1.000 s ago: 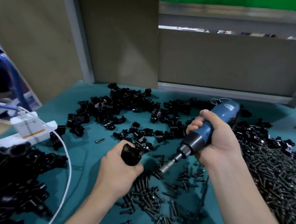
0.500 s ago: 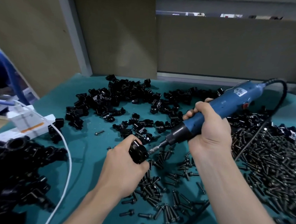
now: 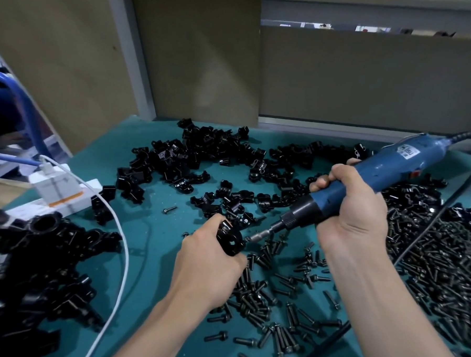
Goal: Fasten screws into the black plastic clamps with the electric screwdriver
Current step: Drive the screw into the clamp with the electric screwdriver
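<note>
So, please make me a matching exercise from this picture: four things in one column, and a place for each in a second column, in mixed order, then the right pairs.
Things
1. electric screwdriver
2. black plastic clamp at the bit
3. white power strip
4. large heap of screws

Places
A. far left of the table
B. gripped in the right hand
C. right side of the table
D. held in the left hand

Pairs: 1-B, 2-D, 3-A, 4-C
</note>
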The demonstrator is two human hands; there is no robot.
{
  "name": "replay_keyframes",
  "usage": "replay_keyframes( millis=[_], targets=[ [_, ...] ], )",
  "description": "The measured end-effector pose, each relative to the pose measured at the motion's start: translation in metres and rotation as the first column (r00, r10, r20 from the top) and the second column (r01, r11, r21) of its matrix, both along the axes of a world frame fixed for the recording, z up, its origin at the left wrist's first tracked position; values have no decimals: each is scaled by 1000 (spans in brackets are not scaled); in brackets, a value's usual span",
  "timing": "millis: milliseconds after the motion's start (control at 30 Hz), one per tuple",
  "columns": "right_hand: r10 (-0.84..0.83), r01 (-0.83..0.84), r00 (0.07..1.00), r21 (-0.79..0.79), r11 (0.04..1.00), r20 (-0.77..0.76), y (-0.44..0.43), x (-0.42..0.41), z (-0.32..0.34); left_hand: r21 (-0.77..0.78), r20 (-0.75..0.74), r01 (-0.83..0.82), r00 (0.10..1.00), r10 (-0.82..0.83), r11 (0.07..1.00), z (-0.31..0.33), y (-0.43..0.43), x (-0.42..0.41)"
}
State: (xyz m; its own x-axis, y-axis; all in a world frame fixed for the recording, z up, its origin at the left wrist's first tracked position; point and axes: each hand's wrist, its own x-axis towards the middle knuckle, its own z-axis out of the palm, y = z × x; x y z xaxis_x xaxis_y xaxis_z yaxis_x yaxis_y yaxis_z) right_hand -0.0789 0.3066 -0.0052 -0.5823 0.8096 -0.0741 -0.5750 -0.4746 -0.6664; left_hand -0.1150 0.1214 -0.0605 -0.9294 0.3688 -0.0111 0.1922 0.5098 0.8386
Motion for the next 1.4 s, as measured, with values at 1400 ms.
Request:
replay_keyframes(
  millis=[1400],
  targets=[
    [95, -90, 991, 58, 994, -96, -16, -1, -7, 40, -10, -80, 997, 81, 996, 0, -2, 0]
  ],
)
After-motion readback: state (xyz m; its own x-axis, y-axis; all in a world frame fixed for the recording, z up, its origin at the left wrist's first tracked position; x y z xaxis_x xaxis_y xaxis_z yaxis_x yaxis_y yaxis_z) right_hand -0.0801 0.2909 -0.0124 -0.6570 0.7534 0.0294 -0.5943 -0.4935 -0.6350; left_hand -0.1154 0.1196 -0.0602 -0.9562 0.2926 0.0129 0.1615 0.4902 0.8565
